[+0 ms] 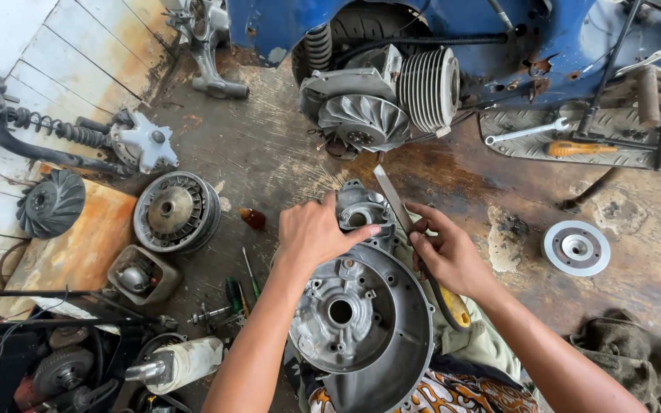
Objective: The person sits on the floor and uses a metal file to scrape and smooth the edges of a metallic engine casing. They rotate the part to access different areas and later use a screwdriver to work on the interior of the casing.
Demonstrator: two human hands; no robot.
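Engine case (pixel 361 321): grey cast aluminium, round housing with a centre bore, resting on the person's lap, its narrow upper end toward the scooter. Left hand (pixel 317 233) lies flat over the upper end of the case, thumb up, fingertips pressing on the rim; it steadies the case rather than closing around it. Right hand (pixel 445 256) is closed around a file (pixel 393 200), flat grey blade slanting up and away, yellow handle (pixel 457 310) showing below the wrist. Blade runs just beside the case's upper right edge; cannot tell whether it touches.

Just ahead: blue scooter (pixel 453 30) on its side, finned cylinder (pixel 426 88) and fan wheel (pixel 363 122) exposed. Right: spanner (pixel 525 131) and orange-handled screwdriver (pixel 579 147) on a tread plate, a round disc (pixel 575 248) on the floor, a rag (pixel 629 352) near the right elbow. Left: clutch drum (pixel 176 212), a dark fan (pixel 51 203), a shock spring (pixel 47 126), green screwdriver (pixel 235 294), small brown bottle (pixel 252 219). Floor is stained, worn wood.
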